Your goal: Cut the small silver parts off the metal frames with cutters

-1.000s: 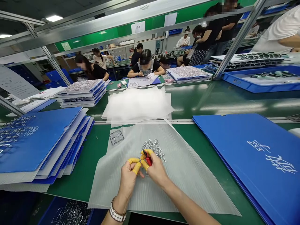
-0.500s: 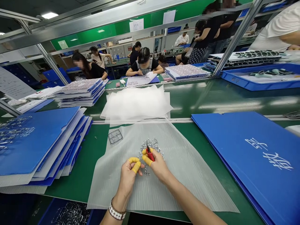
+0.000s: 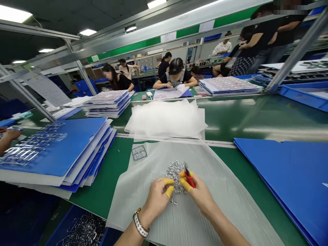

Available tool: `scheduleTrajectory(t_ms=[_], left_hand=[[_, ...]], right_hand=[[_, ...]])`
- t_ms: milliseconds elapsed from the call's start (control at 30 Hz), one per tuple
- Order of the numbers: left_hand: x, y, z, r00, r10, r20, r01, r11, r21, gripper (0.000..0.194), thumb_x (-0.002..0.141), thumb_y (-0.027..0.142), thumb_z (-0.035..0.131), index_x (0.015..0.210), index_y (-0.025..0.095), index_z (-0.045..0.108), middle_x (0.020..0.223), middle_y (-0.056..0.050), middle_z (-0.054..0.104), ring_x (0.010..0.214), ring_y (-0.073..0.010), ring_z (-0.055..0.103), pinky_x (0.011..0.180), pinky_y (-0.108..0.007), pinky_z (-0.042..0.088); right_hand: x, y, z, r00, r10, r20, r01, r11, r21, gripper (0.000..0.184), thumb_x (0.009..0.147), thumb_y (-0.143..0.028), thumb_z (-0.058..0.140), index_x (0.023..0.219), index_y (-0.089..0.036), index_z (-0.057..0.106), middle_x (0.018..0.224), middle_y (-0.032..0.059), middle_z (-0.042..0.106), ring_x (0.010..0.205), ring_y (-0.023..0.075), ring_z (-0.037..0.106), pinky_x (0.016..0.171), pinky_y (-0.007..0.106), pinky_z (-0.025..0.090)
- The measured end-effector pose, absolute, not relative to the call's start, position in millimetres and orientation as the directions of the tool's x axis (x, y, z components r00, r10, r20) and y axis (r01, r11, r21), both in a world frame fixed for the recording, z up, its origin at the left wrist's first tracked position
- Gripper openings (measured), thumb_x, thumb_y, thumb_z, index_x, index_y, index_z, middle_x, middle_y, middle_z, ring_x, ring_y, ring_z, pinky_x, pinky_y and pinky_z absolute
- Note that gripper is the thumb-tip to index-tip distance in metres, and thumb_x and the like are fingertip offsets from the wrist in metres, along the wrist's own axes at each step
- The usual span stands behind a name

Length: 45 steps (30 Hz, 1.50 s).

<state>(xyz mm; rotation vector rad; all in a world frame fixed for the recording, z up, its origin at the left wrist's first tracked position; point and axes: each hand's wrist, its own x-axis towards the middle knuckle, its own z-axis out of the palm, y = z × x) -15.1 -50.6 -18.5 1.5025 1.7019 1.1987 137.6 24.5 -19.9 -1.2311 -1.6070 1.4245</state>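
Observation:
On a translucent white sheet [image 3: 143,205] lies a heap of small shiny silver pieces [image 3: 176,169]. My left hand [image 3: 159,194] is at the heap's near left edge, yellow covers on thumb and index finger. Those two fingertips are curved and slightly apart, with nothing visible between them. In my right hand [image 3: 198,191], also with yellow finger covers, is a pair of red-handled nippers [image 3: 189,180], dark jaws pointing up and away over the heap's right side. A few silver pieces [image 3: 173,201] lie just below the heap. Toward the sheet's far left corner rests a square sprue frame [image 3: 139,153].
Blue boards stacked with white sheets [image 3: 84,150] stand left, silver sprues [image 3: 33,147] on top. Another blue board stack [image 3: 282,171] lies right. White sheets [image 3: 166,118] are piled ahead. A bin of sprues [image 3: 82,232] sits below left. A co-worker's hand [image 3: 10,136] shows far left.
The view has swung left, so things appear further right. My left hand has moved slightly back from the heap, its thumb and index finger parting. My right hand still holds the nippers.

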Motion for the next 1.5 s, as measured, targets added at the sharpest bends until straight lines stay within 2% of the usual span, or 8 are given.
scheduleTrajectory(t_ms=[167, 300, 567, 833, 967, 1167, 1367, 1500], left_hand=[[-80, -19, 5, -0.297, 0.919, 0.258, 0.796, 0.089, 0.599, 0.026, 0.085, 0.020, 0.047, 0.102, 0.020, 0.066, 0.099, -0.007, 0.069, 0.082, -0.0172, 0.062, 0.073, -0.028, 0.048], [-138, 3, 20, -0.340, 0.914, 0.223, 0.876, 0.221, 0.429, 0.027, 0.079, 0.021, 0.056, 0.103, 0.023, 0.065, 0.109, -0.008, 0.065, 0.101, -0.0262, 0.054, 0.086, -0.039, 0.039], [-162, 22, 2, -0.236, 0.972, 0.013, 0.960, 0.231, 0.159, 0.048, 0.069, 0.027, 0.065, 0.117, 0.028, 0.057, 0.108, -0.010, 0.063, 0.102, -0.0333, 0.049, 0.087, -0.046, 0.027], [-184, 16, 34, -0.329, 0.929, 0.170, 0.944, 0.323, 0.060, 0.043, 0.082, 0.034, 0.050, 0.122, 0.018, 0.050, 0.106, -0.015, 0.061, 0.100, -0.0318, 0.052, 0.086, -0.045, 0.029], [-151, -25, 48, -0.220, 0.866, 0.450, 0.975, 0.209, 0.074, 0.048, 0.082, 0.036, 0.054, 0.125, 0.019, 0.047, 0.106, -0.014, 0.061, 0.105, -0.0313, 0.051, 0.089, -0.045, 0.029], [-53, -87, 14, 0.135, 0.868, 0.478, 0.950, -0.250, 0.187, 0.051, 0.083, 0.017, 0.056, 0.131, 0.018, 0.041, 0.103, -0.010, 0.066, 0.103, -0.0266, 0.054, 0.093, -0.047, 0.028], [-44, -110, -4, -0.001, 0.873, 0.488, 0.890, -0.222, 0.398, 0.050, 0.084, 0.011, 0.053, 0.131, 0.026, 0.044, 0.124, -0.011, 0.058, 0.114, -0.0274, 0.050, 0.096, -0.049, 0.029], [-50, -112, -6, -0.457, 0.831, 0.318, 0.439, -0.100, 0.893, 0.056, 0.084, 0.034, 0.056, 0.136, 0.032, 0.036, 0.145, -0.009, 0.035, 0.127, -0.0291, 0.040, 0.100, -0.047, 0.034]], right_hand=[[161, 37, -34, -0.338, 0.935, -0.107, 0.337, 0.014, -0.941, 0.037, 0.070, -0.047, 0.057, 0.097, -0.022, 0.059, 0.099, 0.0071, 0.067, 0.091, 0.0264, 0.062, 0.075, 0.036, 0.050], [164, 27, -33, -0.431, 0.902, -0.020, 0.403, 0.172, -0.899, 0.030, 0.076, -0.039, 0.052, 0.101, -0.023, 0.057, 0.094, 0.0068, 0.067, 0.087, 0.0248, 0.063, 0.074, 0.035, 0.051], [152, -30, -9, -0.798, 0.601, 0.038, 0.517, 0.716, -0.469, 0.029, 0.066, -0.004, 0.057, 0.091, -0.021, 0.057, 0.087, 0.0045, 0.059, 0.084, 0.0227, 0.051, 0.073, 0.033, 0.039], [175, -20, -6, -0.723, 0.687, 0.073, 0.509, 0.601, -0.616, 0.034, 0.071, -0.003, 0.051, 0.101, -0.021, 0.054, 0.089, 0.0047, 0.058, 0.084, 0.0208, 0.051, 0.074, 0.033, 0.041], [180, -4, 2, -0.599, 0.800, 0.029, 0.367, 0.306, -0.879, 0.016, 0.086, -0.025, 0.048, 0.100, -0.022, 0.052, 0.093, 0.0040, 0.060, 0.080, 0.0180, 0.055, 0.071, 0.031, 0.045], [132, -7, 0, -0.439, 0.898, -0.012, 0.213, 0.092, -0.973, 0.020, 0.078, -0.037, 0.059, 0.090, -0.021, 0.055, 0.074, -0.0015, 0.057, 0.059, 0.0133, 0.049, 0.055, 0.026, 0.042], [106, -16, -12, -0.389, 0.918, 0.082, 0.104, 0.132, -0.986, 0.011, 0.078, -0.029, 0.056, 0.082, -0.020, 0.051, 0.072, -0.0009, 0.055, 0.060, 0.0134, 0.051, 0.054, 0.024, 0.042], [101, -26, -10, -0.403, 0.819, 0.407, 0.210, 0.516, -0.830, 0.006, 0.082, -0.017, 0.047, 0.086, -0.020, 0.052, 0.075, 0.0020, 0.056, 0.063, 0.0152, 0.051, 0.058, 0.027, 0.042]])
